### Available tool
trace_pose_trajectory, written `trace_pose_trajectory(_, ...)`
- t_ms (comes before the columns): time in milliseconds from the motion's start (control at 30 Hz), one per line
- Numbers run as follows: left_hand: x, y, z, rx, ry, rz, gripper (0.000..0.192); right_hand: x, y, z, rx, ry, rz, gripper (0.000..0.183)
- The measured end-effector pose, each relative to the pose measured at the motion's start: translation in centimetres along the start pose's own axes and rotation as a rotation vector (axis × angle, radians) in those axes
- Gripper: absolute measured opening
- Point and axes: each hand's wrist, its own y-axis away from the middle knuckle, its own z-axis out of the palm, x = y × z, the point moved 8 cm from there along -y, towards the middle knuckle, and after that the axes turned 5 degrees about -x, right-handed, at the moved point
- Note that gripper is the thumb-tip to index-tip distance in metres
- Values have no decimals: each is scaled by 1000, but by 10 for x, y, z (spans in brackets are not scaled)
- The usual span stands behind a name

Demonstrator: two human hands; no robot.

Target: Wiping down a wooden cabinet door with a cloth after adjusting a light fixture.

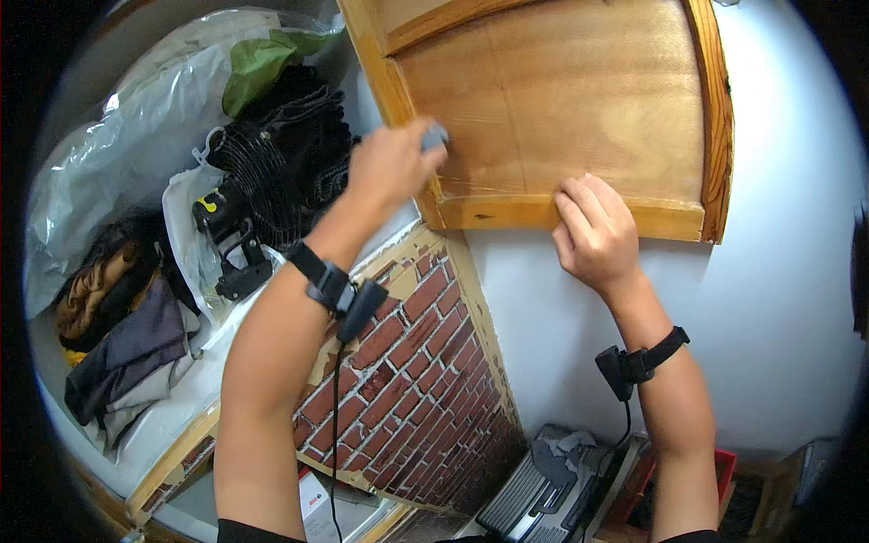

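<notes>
A varnished wooden cabinet door [557,115] with a recessed panel and raised frame stands against the white wall. My left hand [394,159], slightly blurred, is closed around a small grey object [434,137] beside the door's left frame strip; what the object is cannot be told. My right hand [594,227] rests on the lower rail of the door, its fingertips over the rail's upper edge and its thumb below. Both wrists wear black straps with small black devices and cables.
At left, a compartment holds a clear plastic bag [156,108], a small black clip fan [251,183] and folded clothes [136,353]. Below the door is a brick-patterned panel [407,380]. A grey ridged case [523,495] and a red crate [725,468] stand lower right.
</notes>
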Motion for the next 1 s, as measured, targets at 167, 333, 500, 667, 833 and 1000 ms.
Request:
trace_pose_trajectory(167,-24,-56,-54,149,-296,-14,41,-2,-2,-2,39,18,3,23)
trace_pose_trajectory(333,-17,-53,-43,92,-314,-18,43,0,0,-3,22,42,5,23)
trace_pose_trajectory(500,-19,-34,-27,37,-290,32,43,2,1,-5,0,11,-21,24)
trace_pose_trajectory(667,-13,0,7,-75,-256,29,41,1,2,-9,-9,-46,-39,25)
trace_pose_trajectory(833,-4,31,39,-208,-171,24,40,4,3,-10,4,-93,-12,25)
trace_pose_trajectory(1000,3,49,60,-260,-75,3,32,5,5,-9,19,-126,8,24)
